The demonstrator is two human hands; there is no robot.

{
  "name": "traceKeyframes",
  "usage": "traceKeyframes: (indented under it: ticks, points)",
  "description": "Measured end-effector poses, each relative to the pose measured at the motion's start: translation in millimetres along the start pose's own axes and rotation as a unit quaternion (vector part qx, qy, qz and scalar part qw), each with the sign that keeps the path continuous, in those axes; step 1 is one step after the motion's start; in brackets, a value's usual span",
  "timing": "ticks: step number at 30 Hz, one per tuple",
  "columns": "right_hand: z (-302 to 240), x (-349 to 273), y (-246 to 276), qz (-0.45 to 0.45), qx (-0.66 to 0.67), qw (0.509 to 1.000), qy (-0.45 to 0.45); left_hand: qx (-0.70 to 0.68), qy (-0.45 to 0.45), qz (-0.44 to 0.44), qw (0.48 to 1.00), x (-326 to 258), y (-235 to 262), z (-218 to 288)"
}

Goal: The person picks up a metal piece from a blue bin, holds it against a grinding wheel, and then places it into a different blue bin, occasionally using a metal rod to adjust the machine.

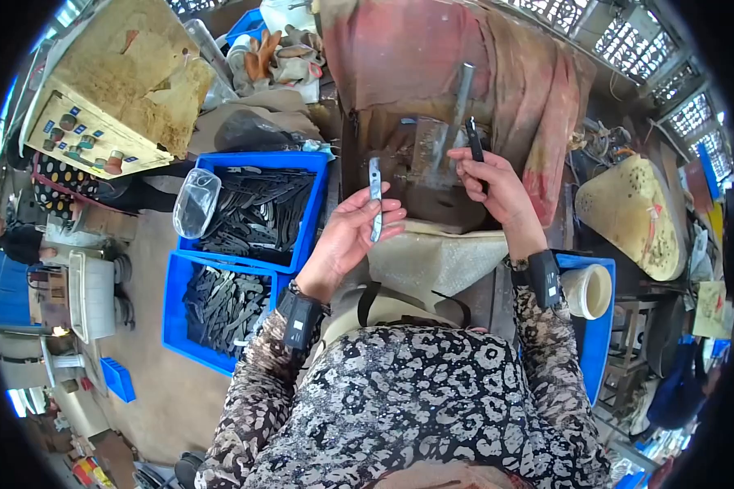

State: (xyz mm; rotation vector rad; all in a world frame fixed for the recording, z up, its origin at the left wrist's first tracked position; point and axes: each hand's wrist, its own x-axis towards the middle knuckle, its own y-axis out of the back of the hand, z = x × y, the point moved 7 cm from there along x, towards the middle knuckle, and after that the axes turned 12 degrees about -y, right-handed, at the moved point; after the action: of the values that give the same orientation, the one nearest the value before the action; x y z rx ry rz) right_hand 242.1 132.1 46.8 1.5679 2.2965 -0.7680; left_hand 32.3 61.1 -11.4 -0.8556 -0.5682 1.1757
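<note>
**Two hands, two metal pieces**

The left hand [352, 232] is turned palm up. Its fingers curl around a thin, shiny metal strip [375, 198]. The strip stands almost straight up and sticks out above the fingers. The thumb rests near its lower end.

The right hand [497, 186] is higher and off to the right. It pinches a small dark piece [474, 138] between thumb and fingers. The top of the dark piece pokes up above the hand. The two hands are apart and do not touch.

Between and behind the hands stands a metal machine [432, 151] with a gray upright bar [462, 98]. A big reddish cloth [408, 49] hangs over the top of it.

On the left sit two blue bins. The upper bin [318, 175] is full of dark flat metal pieces, and a clear plastic scoop [196, 202] leans on its left edge. The lower bin [171, 310] holds more dark pieces.

On the right, a white cup [589, 291] sits on a blue tray [599, 342]. Work gloves [279, 55] lie at the top, behind the bins.
</note>
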Motion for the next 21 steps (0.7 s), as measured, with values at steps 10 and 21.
traceKeyframes:
  ticks: [10,21]
  points:
    - [-133.2,81.7,-2.6,0.506,-0.432,0.706,0.242,0.12,0.007,0.097,0.988,2.9,80.6,75.8]
    - [-157.5,111.3,-1.0,0.532,-0.587,0.591,0.153,0.161,-0.046,0.104,0.98,-1.3,81.7,97.2]
